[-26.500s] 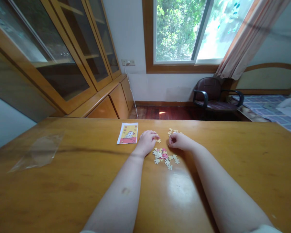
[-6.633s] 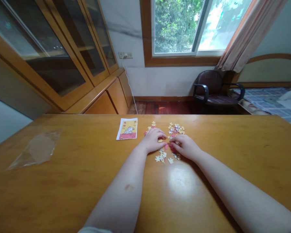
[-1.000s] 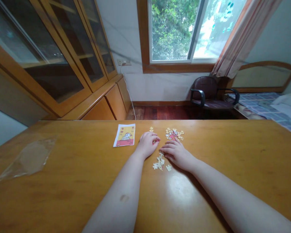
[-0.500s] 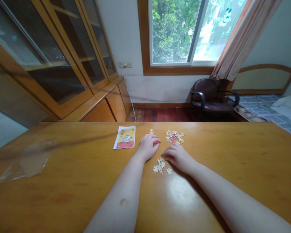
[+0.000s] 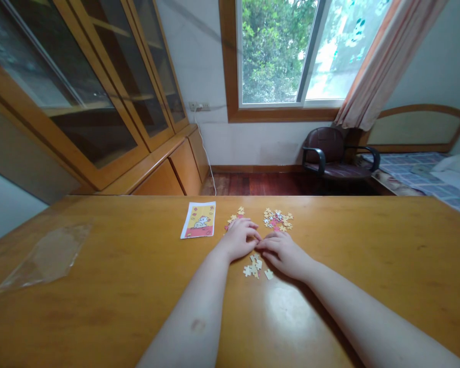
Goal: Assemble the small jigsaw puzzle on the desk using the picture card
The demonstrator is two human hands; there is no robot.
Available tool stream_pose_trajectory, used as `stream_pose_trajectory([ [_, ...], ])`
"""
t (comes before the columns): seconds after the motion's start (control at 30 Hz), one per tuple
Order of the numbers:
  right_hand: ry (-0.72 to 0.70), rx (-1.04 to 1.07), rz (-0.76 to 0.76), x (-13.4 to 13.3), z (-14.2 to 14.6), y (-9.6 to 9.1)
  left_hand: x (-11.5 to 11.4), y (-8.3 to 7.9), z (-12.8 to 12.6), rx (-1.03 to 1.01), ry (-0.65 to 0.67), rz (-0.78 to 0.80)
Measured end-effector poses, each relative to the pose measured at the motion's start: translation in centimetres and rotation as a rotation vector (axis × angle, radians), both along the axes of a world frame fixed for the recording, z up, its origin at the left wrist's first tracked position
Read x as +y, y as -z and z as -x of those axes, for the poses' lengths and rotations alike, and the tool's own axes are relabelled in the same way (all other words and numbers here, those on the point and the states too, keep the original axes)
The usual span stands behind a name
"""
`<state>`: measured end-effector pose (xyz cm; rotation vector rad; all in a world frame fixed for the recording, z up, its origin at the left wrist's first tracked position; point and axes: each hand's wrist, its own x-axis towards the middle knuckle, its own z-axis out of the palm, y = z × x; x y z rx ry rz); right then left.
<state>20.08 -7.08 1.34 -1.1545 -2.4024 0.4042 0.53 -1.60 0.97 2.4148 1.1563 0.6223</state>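
My left hand [image 5: 241,239] is curled over the table, its fingertips meeting those of my right hand [image 5: 282,250]. Both hands look closed in a pinch; whatever is between the fingertips is too small to make out. Behind my left hand, partly covered by it, lies a group of yellow and pink jigsaw pieces [image 5: 240,210]. A second heap of jigsaw pieces [image 5: 278,220], pink, white and yellow, sits just beyond my right hand. Nearer to me, several pale jigsaw pieces [image 5: 253,267] lie below the hands, with a single pale piece [image 5: 269,274] to their right.
A picture card [image 5: 198,220] with a white animal on yellow and pink lies left of my hands. Farther left is a clear plastic bag [image 5: 46,258] on the wooden table [image 5: 138,286]. Beyond the table stand a glass-doored cabinet [image 5: 141,148] and an armchair [image 5: 325,153].
My left hand has moved right and nearer to me, uncovering some pink and yellow pieces, and its fingertips now meet my right hand's. My right hand has hardly moved.
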Motion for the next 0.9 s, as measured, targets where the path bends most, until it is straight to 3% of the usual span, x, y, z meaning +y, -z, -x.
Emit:
stream_pose_trajectory([
  [0.27, -0.116, -0.027, 0.051, -0.7, 0.3, -1.5, 0.3, 0.5, 0.1, 0.035, -0.037, -0.027],
  [0.47, -0.202, -0.038, 0.073, -0.8, 0.7, -0.7, 0.6, 0.7, 0.1, 0.012, -0.130, -0.109],
  [0.9, -0.052, 0.016, -0.059, 0.0, 0.4, 0.9, 0.6, 0.3, 0.1, -0.014, -0.124, -0.079],
])
